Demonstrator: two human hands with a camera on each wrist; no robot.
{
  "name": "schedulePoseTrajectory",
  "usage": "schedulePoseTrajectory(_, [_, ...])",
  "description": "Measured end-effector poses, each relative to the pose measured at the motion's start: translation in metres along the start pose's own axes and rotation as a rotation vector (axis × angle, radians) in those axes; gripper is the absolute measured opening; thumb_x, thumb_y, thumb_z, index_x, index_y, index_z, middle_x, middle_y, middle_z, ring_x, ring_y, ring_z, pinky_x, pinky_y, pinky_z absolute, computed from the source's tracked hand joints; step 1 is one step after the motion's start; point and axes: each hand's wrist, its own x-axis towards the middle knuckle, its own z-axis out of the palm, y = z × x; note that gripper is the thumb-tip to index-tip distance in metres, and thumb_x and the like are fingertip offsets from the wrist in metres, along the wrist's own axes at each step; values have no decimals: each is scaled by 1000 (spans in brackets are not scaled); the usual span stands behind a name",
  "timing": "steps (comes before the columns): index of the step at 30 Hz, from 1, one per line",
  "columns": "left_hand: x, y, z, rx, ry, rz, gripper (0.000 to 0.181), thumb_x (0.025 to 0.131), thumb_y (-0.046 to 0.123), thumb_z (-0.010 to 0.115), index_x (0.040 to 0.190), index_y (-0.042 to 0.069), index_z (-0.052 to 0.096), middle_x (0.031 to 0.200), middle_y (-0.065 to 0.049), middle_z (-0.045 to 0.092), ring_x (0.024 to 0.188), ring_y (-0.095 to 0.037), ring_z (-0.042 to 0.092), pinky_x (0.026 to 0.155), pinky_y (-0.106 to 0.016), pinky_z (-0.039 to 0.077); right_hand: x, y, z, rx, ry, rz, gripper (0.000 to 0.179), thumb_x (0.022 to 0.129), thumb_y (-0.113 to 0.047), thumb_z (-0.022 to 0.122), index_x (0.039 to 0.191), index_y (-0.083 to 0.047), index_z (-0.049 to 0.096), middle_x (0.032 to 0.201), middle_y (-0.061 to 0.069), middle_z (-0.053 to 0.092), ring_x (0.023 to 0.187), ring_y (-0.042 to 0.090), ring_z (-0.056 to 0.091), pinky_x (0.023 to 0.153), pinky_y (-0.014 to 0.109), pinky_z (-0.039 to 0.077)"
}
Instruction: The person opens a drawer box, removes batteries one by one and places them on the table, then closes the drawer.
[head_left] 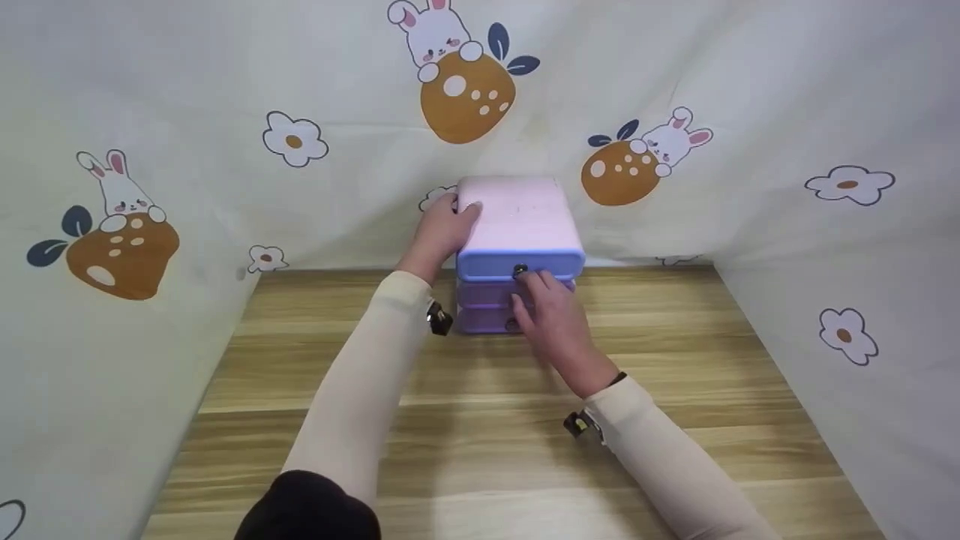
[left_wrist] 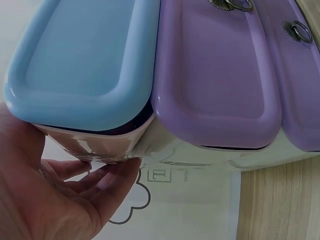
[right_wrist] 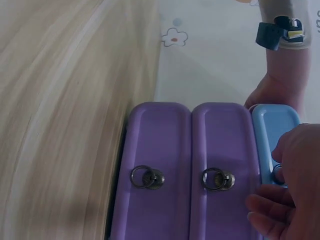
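Observation:
A small drawer unit [head_left: 525, 214] with a pink top stands against the back wall. Its top drawer [head_left: 484, 267] has a light blue front, slightly proud of the pink shell in the left wrist view. Below are two purple drawers [right_wrist: 160, 130], each with a metal ring pull [right_wrist: 215, 179]. My left hand [head_left: 445, 231] grips the unit's upper left side, thumb on the top and fingers along the side wall [left_wrist: 95, 145]. With thumb and forefinger my right hand [head_left: 559, 322] pinches the blue drawer's pull [head_left: 520, 269]; its other fingers hang loosely before the purple fronts.
The unit stands at the back of a wood-grain table [head_left: 495, 420]. A pale cloth [head_left: 360, 150] printed with rabbits and flowers hangs behind and at both sides. A small wrist camera [head_left: 439, 319] sits on the left sleeve, another camera [head_left: 577, 424] on the right.

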Motion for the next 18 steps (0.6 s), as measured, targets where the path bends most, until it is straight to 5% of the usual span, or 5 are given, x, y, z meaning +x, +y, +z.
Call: schedulePoseTrajectory(18, [-2, 0, -1, -34, -5, -8, 69, 113, 47, 58, 164, 2, 47, 160, -18, 57, 147, -32, 54, 121, -46, 44, 10, 5, 13, -20, 161, -35, 10, 102, -13, 78, 102, -7, 69, 93, 8, 66, 79, 31, 67, 70, 49, 58])
